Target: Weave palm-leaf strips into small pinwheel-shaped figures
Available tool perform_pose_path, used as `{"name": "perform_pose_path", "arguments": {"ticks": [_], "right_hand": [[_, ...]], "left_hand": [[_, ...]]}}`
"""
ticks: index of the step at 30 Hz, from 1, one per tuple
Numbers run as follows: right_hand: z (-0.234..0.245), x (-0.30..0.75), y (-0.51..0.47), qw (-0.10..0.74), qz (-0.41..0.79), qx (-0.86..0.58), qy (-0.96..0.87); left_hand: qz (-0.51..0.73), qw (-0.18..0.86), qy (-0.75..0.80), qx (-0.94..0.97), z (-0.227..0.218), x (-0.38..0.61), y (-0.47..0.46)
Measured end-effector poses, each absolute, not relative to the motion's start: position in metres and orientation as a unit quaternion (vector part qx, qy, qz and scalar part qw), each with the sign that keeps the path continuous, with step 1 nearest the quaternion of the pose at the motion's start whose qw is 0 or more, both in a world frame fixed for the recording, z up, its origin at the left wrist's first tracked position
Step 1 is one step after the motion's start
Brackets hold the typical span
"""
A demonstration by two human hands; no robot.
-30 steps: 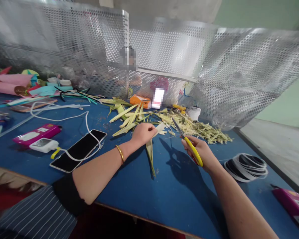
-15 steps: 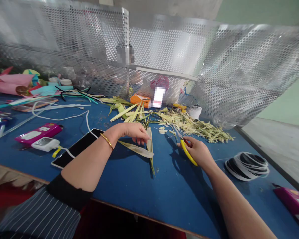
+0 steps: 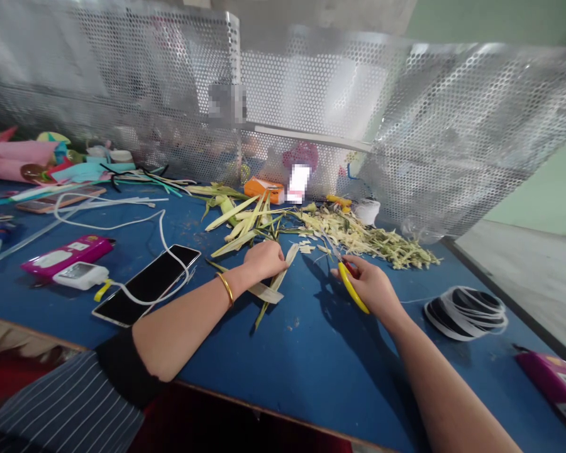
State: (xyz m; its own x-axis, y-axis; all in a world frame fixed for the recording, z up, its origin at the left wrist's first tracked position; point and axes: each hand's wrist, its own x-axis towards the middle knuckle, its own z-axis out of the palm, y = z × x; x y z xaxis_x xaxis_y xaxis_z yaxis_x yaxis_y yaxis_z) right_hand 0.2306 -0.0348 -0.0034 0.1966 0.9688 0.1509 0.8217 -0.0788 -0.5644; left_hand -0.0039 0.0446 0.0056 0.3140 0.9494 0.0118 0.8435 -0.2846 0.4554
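My left hand (image 3: 265, 259), fingers pinched together, grips the upper part of a pale dried leaf strip (image 3: 277, 280) on the blue table. The strip slants down to the left and crosses another leaf strip (image 3: 266, 294) lying under my hand. My right hand (image 3: 370, 283) is closed around scissors (image 3: 353, 288) with a yellow and red handle. Their metal blades point away from me toward a heap of cut leaf bits (image 3: 358, 233). Behind my left hand lie several longer green-yellow leaf strips (image 3: 245, 226).
A phone (image 3: 148, 283) with a white cable lies left, beside a magenta box (image 3: 70, 257). At right sit a coil of white and black strip (image 3: 466, 313) and another magenta box (image 3: 551, 384). A perforated metal screen (image 3: 311, 94) stands behind, with a person beyond it.
My left hand has come down and nearer, its fingers now on the leaf strip, which has swung from upright to slanting. My right hand with the scissors has hardly moved.
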Motion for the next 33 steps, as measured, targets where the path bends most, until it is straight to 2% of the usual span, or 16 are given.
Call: {"name": "perform_pose_path", "arguments": {"ticks": [3, 6, 10, 13, 16, 19, 25, 33], "right_hand": [[-0.005, 0.23, -0.034, 0.307, 0.166, -0.709, -0.613], [-0.003, 0.228, -0.035, 0.362, 0.252, -0.684, -0.581], [0.002, 0.227, -0.038, 0.399, 0.345, -0.634, -0.565], [0.006, 0.231, -0.04, 0.39, 0.342, -0.607, -0.602], [0.009, 0.236, -0.041, 0.366, 0.336, -0.602, -0.625], [0.013, 0.237, -0.044, 0.335, 0.357, -0.598, -0.635], [0.012, 0.233, -0.044, 0.348, 0.365, -0.596, -0.625], [0.007, 0.233, -0.042, 0.352, 0.377, -0.598, -0.613]], "left_hand": [[0.166, 0.188, 0.555, 0.793, 0.007, -0.001, 0.043], [0.248, 0.221, 0.542, 0.772, 0.006, 0.003, 0.043], [0.363, 0.405, 0.522, 0.657, 0.003, 0.008, 0.045], [0.412, 0.53, 0.498, 0.548, 0.005, 0.009, 0.044], [0.429, 0.597, 0.477, 0.482, 0.01, 0.009, 0.042], [0.439, 0.6, 0.477, 0.469, 0.015, 0.009, 0.041], [0.436, 0.469, 0.504, 0.58, 0.012, 0.008, 0.04], [0.374, 0.571, 0.477, 0.553, 0.013, 0.009, 0.036]]}}
